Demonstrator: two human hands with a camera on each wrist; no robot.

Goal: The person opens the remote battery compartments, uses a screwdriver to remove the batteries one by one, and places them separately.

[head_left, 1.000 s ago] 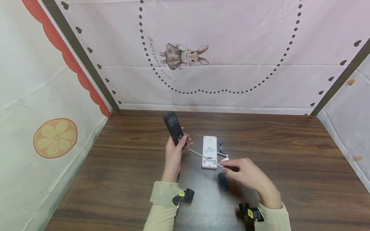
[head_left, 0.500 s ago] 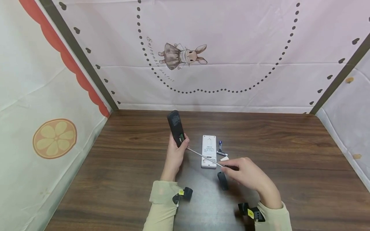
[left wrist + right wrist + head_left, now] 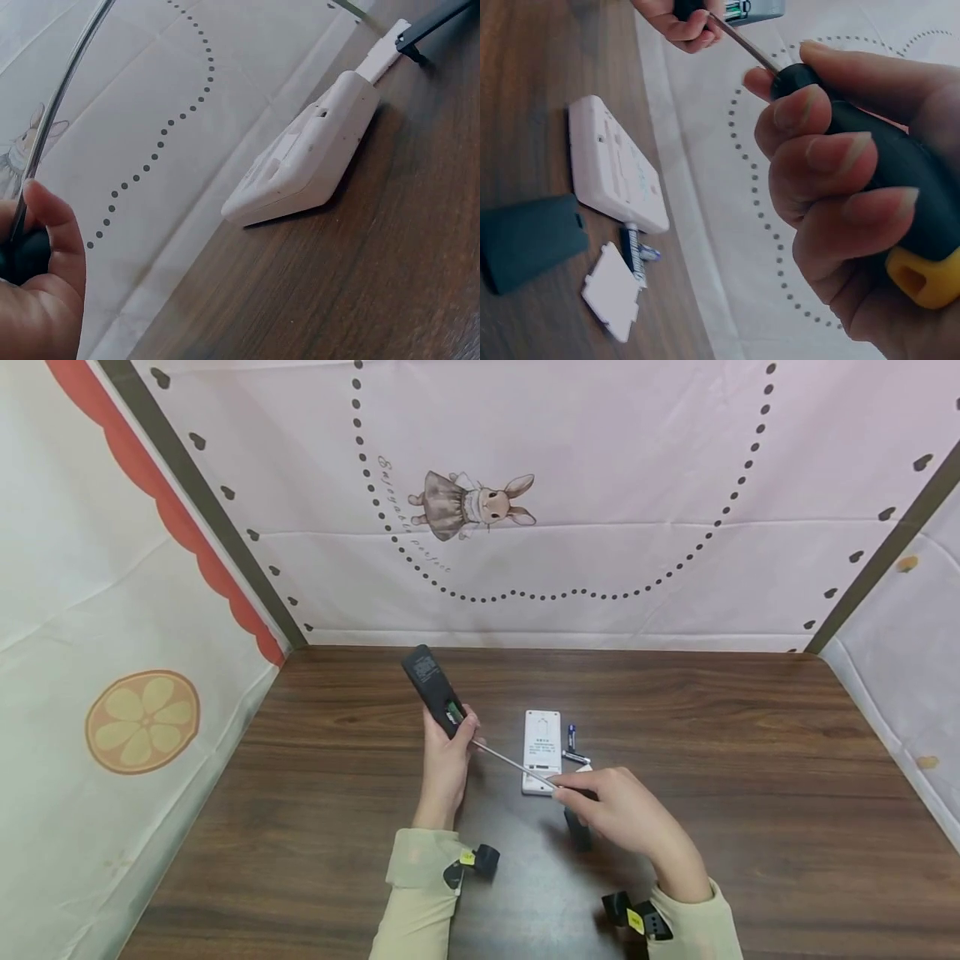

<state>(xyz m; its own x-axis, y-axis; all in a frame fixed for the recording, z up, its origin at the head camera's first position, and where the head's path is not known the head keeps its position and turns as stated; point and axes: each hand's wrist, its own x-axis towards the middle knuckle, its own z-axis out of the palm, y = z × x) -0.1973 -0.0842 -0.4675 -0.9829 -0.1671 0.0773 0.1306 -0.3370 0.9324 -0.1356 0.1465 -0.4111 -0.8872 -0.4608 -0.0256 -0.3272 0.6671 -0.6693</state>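
Observation:
My left hand (image 3: 442,768) holds a black remote control (image 3: 427,681) raised above the table, its back facing up. The battery compartment stands uncovered, with a green battery (image 3: 452,712) inside. My right hand (image 3: 633,817) grips a screwdriver (image 3: 900,161) with a dark green and yellow handle. Its metal shaft (image 3: 513,763) reaches across to the remote's lower end, near my left thumb. Fingers hide the tip, so contact cannot be told. Below the shaft lies a white remote (image 3: 542,743), back up, its battery compartment uncovered.
Two loose batteries, one blue (image 3: 572,737) and one lying crosswise (image 3: 576,758), are right of the white remote. A white battery cover (image 3: 612,292) and a black battery cover (image 3: 532,240) lie near them. A printed cloth wall (image 3: 630,510) borders the table's back.
The black remote first turned more upright, then tilted back to the left as my left hand shifted left. My right hand and the screwdriver have moved left too.

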